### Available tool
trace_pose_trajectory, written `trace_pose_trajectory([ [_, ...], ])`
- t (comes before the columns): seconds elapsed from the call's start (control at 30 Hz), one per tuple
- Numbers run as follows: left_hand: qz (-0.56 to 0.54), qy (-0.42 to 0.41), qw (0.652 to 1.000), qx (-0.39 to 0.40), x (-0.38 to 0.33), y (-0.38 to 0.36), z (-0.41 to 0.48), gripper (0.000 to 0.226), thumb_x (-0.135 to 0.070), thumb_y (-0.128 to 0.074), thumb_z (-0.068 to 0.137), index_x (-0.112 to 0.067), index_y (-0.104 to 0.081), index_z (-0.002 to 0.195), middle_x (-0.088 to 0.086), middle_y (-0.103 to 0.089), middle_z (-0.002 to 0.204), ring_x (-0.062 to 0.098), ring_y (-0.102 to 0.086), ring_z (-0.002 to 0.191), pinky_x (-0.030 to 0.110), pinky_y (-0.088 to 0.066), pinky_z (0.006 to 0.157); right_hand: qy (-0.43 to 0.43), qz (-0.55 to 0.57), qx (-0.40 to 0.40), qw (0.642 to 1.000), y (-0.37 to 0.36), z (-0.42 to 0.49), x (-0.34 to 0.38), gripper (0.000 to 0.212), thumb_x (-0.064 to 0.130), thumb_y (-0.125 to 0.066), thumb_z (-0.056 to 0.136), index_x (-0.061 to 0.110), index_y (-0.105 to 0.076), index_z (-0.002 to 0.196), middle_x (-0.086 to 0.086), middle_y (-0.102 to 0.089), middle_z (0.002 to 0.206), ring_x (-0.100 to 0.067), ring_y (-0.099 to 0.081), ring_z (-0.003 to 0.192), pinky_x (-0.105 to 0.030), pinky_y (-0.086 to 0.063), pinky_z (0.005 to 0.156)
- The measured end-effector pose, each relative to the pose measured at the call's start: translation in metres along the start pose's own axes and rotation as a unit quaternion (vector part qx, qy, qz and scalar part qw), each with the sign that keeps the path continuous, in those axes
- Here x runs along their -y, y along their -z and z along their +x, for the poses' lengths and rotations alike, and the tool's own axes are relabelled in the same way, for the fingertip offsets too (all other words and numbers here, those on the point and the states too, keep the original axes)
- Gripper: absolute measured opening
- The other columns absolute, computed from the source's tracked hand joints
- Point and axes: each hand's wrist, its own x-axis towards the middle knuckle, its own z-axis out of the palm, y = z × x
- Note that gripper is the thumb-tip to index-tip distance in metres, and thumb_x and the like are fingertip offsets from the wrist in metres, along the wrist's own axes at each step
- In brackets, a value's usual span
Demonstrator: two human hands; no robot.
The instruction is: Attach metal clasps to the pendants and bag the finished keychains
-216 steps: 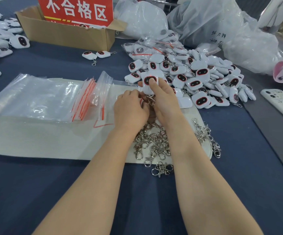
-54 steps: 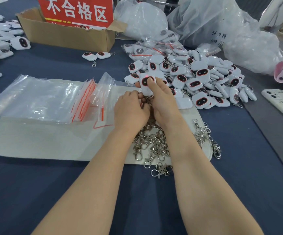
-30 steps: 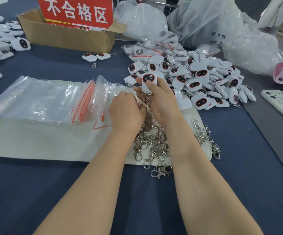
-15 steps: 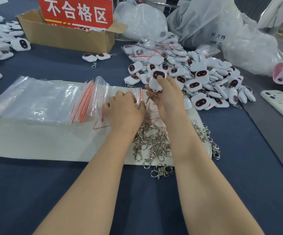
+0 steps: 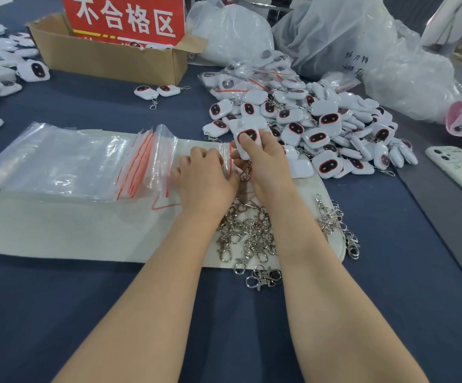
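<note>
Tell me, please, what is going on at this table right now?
A person is making up keychains. The right hand grips a white pendant with a metal clasp hanging below it, and the left hand pinches the red-striped mouth of a clear zip bag beside it. The pendant is not yet inside the bag. On the white mat lie loose clasps, with a heap of pendants beyond.

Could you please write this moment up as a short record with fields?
left hand: grips the mouth of a clear zip bag
right hand: holds a white pendant, its clasp hanging below
loose clasps: heaped on the white mat
pendant pile: beyond the mat, to the right
spare zip bags: stacked on the mat's left
</note>
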Motion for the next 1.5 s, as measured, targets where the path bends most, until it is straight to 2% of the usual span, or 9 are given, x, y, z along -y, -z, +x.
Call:
trace_pose_trajectory([
  [0.1, 0.006, -0.001, 1.000, -0.001, -0.0004, -0.0001, -0.0007, 0.035, -0.044, -0.058, 0.086, -0.017, -0.058, 0.110, 0.005, -0.051, 0.123, 0.030, -0.043, 0.117, 0.039, -0.031, 0.097, 0.014, -0.024, -0.001, 1.000, -0.0003, -0.0004, -0.0019, 0.011, 0.012, -0.055, 0.095, 0.014, -0.056, 0.084, -0.002, -0.062, 0.075, -0.006, -0.058, 0.057, -0.021, -0.047, 0.053],
  [0.4, -0.016, 0.000, 1.000, 0.008, -0.0003, 0.0022, -0.0007, 0.031, -0.039, -0.058, 0.086, -0.017, -0.058, 0.106, 0.005, -0.050, 0.122, 0.030, -0.042, 0.116, 0.039, -0.032, 0.097, -0.008, 0.041, -0.011, 0.999, -0.0015, 0.0023, -0.0006, 0.017, 0.013, -0.049, 0.098, 0.012, -0.059, 0.084, -0.001, -0.064, 0.076, -0.008, -0.064, 0.064, -0.024, -0.053, 0.065],
  [0.57, -0.007, -0.001, 1.000, 0.005, -0.0007, 0.0018, -0.0005, 0.031, -0.039, -0.057, 0.087, -0.017, -0.058, 0.109, 0.005, -0.050, 0.123, 0.030, -0.042, 0.117, 0.038, -0.030, 0.097, -0.005, 0.044, -0.002, 0.999, 0.0008, 0.0025, -0.0017, 0.018, 0.012, -0.048, 0.099, 0.013, -0.058, 0.085, -0.002, -0.064, 0.080, -0.009, -0.064, 0.064, -0.021, -0.051, 0.061],
  [0.83, -0.009, 0.001, 1.000, 0.009, -0.0010, 0.0015, -0.0004, 0.030, -0.040, -0.057, 0.087, -0.018, -0.058, 0.108, 0.004, -0.050, 0.123, 0.030, -0.042, 0.116, 0.037, -0.030, 0.097, -0.024, 0.081, 0.001, 0.996, -0.0005, 0.0031, 0.0008, 0.020, 0.015, -0.049, 0.100, 0.012, -0.061, 0.084, -0.003, -0.066, 0.078, -0.012, -0.066, 0.068, -0.025, -0.054, 0.066],
  [1.0, -0.004, 0.002, 1.000, 0.009, -0.0008, 0.0018, 0.0005, 0.030, -0.040, -0.055, 0.088, -0.018, -0.058, 0.108, 0.004, -0.050, 0.123, 0.030, -0.042, 0.116, 0.038, -0.030, 0.097, -0.027, 0.072, 0.001, 0.997, -0.0002, 0.0025, 0.0001, 0.015, 0.001, -0.051, 0.095, 0.011, -0.060, 0.087, -0.003, -0.065, 0.078, -0.012, -0.065, 0.070, -0.026, -0.055, 0.074],
  [1.1, 0.003, 0.003, 1.000, 0.008, -0.0017, 0.0017, 0.0002, 0.029, -0.038, -0.053, 0.089, -0.017, -0.060, 0.109, 0.004, -0.051, 0.123, 0.030, -0.043, 0.115, 0.039, -0.030, 0.097, -0.026, 0.076, 0.003, 0.997, -0.0003, 0.0017, 0.0012, 0.020, -0.007, -0.047, 0.093, 0.008, -0.059, 0.089, -0.007, -0.065, 0.085, -0.012, -0.066, 0.073, -0.023, -0.056, 0.072],
  [1.27, 0.011, 0.012, 1.000, -0.009, -0.0032, 0.0025, -0.0001, 0.027, -0.032, -0.050, 0.090, -0.015, -0.063, 0.106, 0.004, -0.053, 0.119, 0.029, -0.046, 0.112, 0.039, -0.031, 0.094, -0.007, 0.053, 0.047, 0.997, 0.0005, -0.0006, 0.0002, 0.023, -0.008, -0.045, 0.095, 0.008, -0.060, 0.090, -0.009, -0.065, 0.089, -0.014, -0.066, 0.082, -0.019, -0.055, 0.075],
  [1.5, 0.014, 0.017, 1.000, -0.016, -0.0019, 0.0050, -0.0007, 0.026, -0.032, -0.052, 0.087, -0.013, -0.062, 0.103, 0.006, -0.054, 0.112, 0.029, -0.050, 0.106, 0.040, -0.035, 0.091, -0.009, 0.049, 0.082, 0.995, 0.0001, -0.0043, 0.0046, 0.025, -0.008, -0.048, 0.094, 0.011, -0.063, 0.094, -0.005, -0.066, 0.090, -0.010, -0.065, 0.085, -0.017, -0.054, 0.078],
])
